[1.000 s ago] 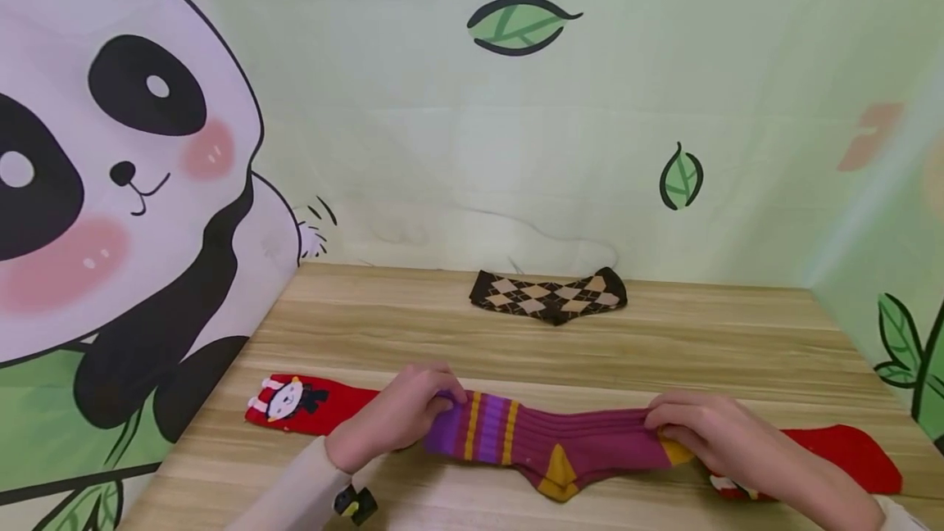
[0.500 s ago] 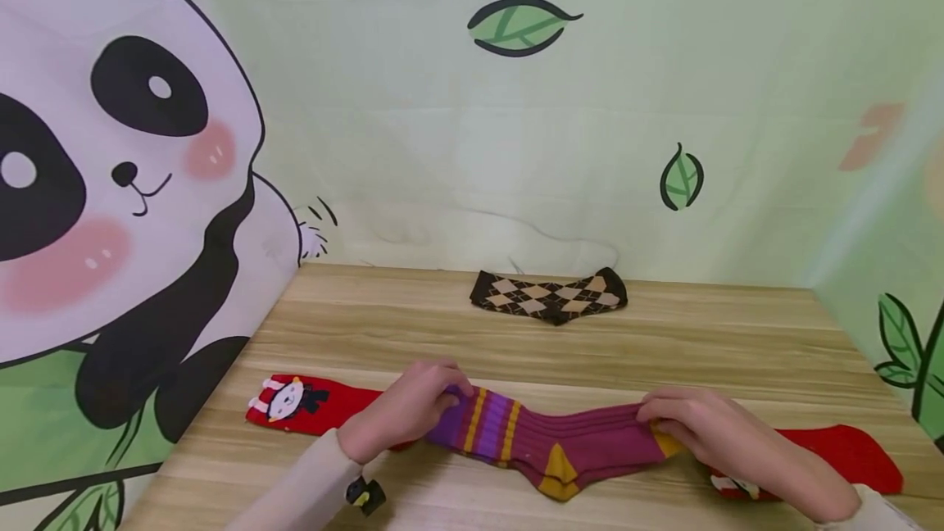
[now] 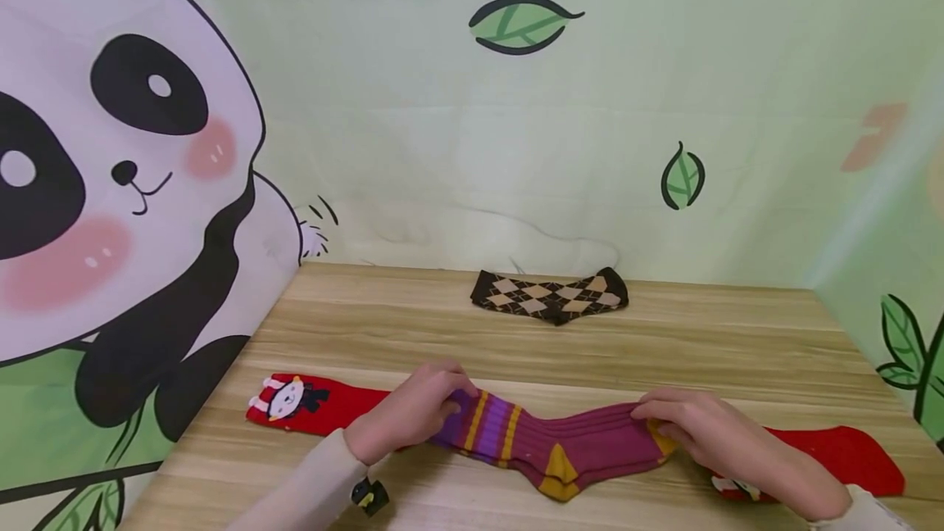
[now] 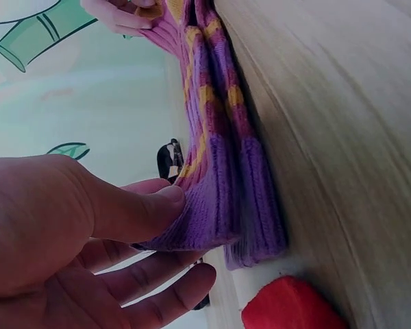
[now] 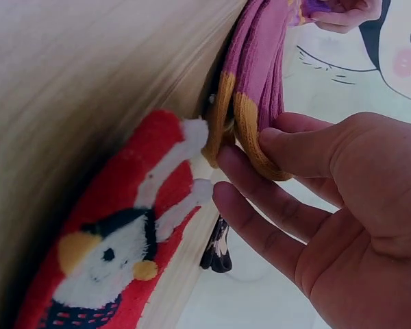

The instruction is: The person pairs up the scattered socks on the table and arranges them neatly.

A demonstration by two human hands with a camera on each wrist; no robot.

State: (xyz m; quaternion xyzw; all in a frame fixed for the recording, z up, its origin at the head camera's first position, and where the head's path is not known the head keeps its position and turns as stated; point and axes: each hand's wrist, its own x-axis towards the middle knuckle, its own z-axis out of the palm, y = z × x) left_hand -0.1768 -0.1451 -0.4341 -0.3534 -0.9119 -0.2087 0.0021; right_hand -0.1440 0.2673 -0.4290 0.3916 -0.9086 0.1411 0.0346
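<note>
Two purple-and-maroon ribbed socks with yellow stripes, heels and toes lie one over the other at the front of the table. My left hand (image 3: 413,406) pinches the striped cuff end of the upper sock (image 4: 205,199) between thumb and fingers. In the left wrist view the lower sock's cuff (image 4: 264,199) hangs free beside it. At the other end my right hand (image 3: 726,437) pinches the upper sock near its yellow toe (image 5: 250,130), thumb on top. The lower sock's yellow toe (image 5: 221,113) is apart from the thumb, close to the fingertips.
Red socks lie left and right: one red sock (image 3: 332,408) with a white animal figure, partly behind my left hand, another red sock (image 3: 848,457) under my right forearm. A brown argyle sock (image 3: 549,297) lies at the back, near the panda-print backdrop (image 3: 442,146).
Both hands have drawn slightly closer together, the left a little right and the right a little left. The upper purple sock has slackened, and a second lower edge shows beneath it.
</note>
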